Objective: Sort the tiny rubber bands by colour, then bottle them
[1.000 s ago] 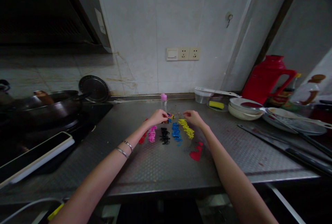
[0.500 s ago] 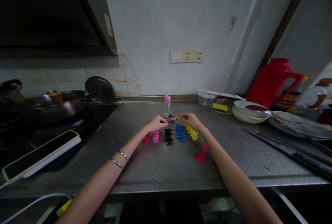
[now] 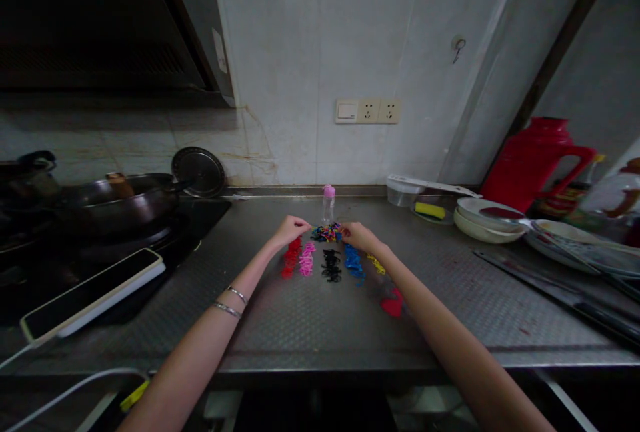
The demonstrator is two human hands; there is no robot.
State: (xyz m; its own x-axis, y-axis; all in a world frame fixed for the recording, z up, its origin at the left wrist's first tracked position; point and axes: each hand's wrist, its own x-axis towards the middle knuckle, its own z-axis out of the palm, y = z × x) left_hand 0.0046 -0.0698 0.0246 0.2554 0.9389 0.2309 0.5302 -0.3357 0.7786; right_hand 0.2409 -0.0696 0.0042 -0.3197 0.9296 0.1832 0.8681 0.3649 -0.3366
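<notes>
A mixed heap of small coloured rubber bands (image 3: 326, 233) lies on the steel counter. My right hand (image 3: 361, 237) touches its right edge with fingertips pinched together; what is between them is too small to make out. To the left of the heap, my left hand (image 3: 291, 230) is closed in a pinch above the red bands (image 3: 291, 260), its contents unclear. Nearer me lie separate piles of pink bands (image 3: 306, 260), black bands (image 3: 331, 266) and blue bands (image 3: 354, 264). Yellow bands (image 3: 376, 264) are partly hidden by my right wrist.
Behind the heap stands a small clear bottle (image 3: 329, 204) with a pink cap. A red heart-shaped piece (image 3: 392, 303) lies by my right forearm. Bowls (image 3: 487, 222), a knife (image 3: 540, 285) and a red thermos (image 3: 533, 165) are rightward; a phone (image 3: 95, 292) and pan (image 3: 120, 202) are leftward.
My left hand has moved left, away from the heap to above the red bands. My right hand has come down and in to the heap's right edge. The view has shifted slightly.
</notes>
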